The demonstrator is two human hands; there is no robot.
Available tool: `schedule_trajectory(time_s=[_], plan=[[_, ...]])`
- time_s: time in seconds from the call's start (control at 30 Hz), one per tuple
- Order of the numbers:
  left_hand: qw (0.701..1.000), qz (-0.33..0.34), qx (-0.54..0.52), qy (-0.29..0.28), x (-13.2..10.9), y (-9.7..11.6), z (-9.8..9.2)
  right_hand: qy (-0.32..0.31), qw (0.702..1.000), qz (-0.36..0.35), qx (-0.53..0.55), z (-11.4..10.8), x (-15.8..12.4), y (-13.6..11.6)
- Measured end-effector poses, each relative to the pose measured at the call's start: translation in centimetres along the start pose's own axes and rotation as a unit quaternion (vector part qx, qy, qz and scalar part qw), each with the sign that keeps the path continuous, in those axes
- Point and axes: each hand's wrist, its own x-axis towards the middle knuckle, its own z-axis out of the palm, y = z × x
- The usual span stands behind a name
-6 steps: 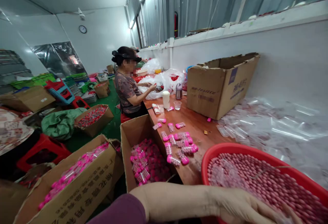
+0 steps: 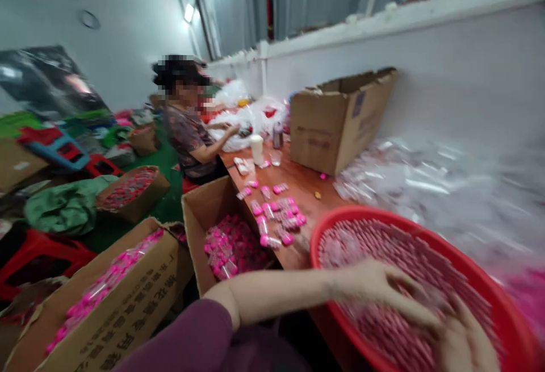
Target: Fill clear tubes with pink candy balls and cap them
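Observation:
A red basin (image 2: 317, 241) full of small pink ball-shaped pieces (image 2: 383, 238) stands at the right front. My left hand (image 2: 389, 289) reaches over it, fingers curled around what looks like a clear plastic container (image 2: 436, 298), smeared by motion. Close against it, low over the pieces, is my right hand (image 2: 466, 338); its fingers are blurred and partly cut off by the lower edge. Loose clear plastic pieces (image 2: 340, 247) lie on the near-left part of the basin's contents. Several pink-capped clear bottles (image 2: 272, 210), filled with pink pieces, lie on the reddish table (image 2: 304, 182).
Left of the table stands a cardboard box (image 2: 193, 213) of filled bottles, with another long box (image 2: 140, 298) beside it. Clear plastic containers (image 2: 426, 173) heap up behind the basin. A tall carton (image 2: 317, 133) stands near the wall. A person (image 2: 187, 128) sits working farther along.
The view has swung right and down, and the picture is blurrier. My right hand now shows over the basin beside my left. More of the basin is in sight.

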Motion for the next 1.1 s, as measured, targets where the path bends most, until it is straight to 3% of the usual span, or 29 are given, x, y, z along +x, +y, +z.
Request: schedule_trajectory(time_s=[0.03, 0.07, 0.17, 0.27, 0.4, 0.5, 0.57, 0.67, 0.77, 0.83, 0.93, 1.1], plan=[[0.999, 0.011, 0.014, -0.032, -0.3, -0.8, 0.5, 0.033, 0.999, 0.007, 0.007, -0.5, -0.9, -0.5], [0.998, 0.030, 0.031, -0.056, -0.7, -1.6, 0.7, 0.122, 0.990, -0.014, 0.066, -0.8, -1.9, -0.9], [0.972, 0.123, 0.197, -0.037, -0.8, -3.4, 0.5, 0.220, 0.966, -0.062, 0.118, -1.6, -4.1, -1.0], [0.895, 0.197, 0.396, -0.059, 1.3, -4.6, 1.0, 0.275, 0.953, -0.061, 0.108, -3.8, -5.4, 0.6], [0.785, 0.262, 0.543, -0.139, 2.6, -4.5, 4.2, 0.307, 0.948, -0.050, 0.060, -8.3, -7.7, 2.6], [0.751, 0.252, 0.570, -0.219, 2.2, -4.6, 7.2, 0.331, 0.943, -0.041, 0.017, -11.0, -9.3, 4.3], [0.769, 0.211, 0.554, -0.238, 2.1, -5.2, 8.8, 0.337, 0.941, -0.028, -0.008, -12.6, -10.1, 6.0], [0.833, 0.153, 0.473, -0.243, 2.6, -6.5, 9.9, 0.344, 0.937, 0.021, -0.049, -14.8, -10.4, 8.7], [0.923, 0.083, 0.268, -0.264, 3.1, -7.0, 9.4, 0.319, 0.937, 0.097, -0.107, -16.0, -9.6, 10.5], [0.959, 0.033, 0.096, -0.266, 2.9, -6.7, 8.5, 0.260, 0.940, 0.135, -0.173, -15.9, -8.2, 10.8], [0.973, -0.010, -0.083, -0.215, 1.8, -5.5, 7.1, 0.167, 0.928, 0.186, -0.276, -14.5, -5.5, 10.5], [0.962, -0.096, -0.240, -0.088, -1.0, -4.5, 5.1, 0.173, 0.885, 0.254, -0.348, -12.3, -1.7, 10.2]])
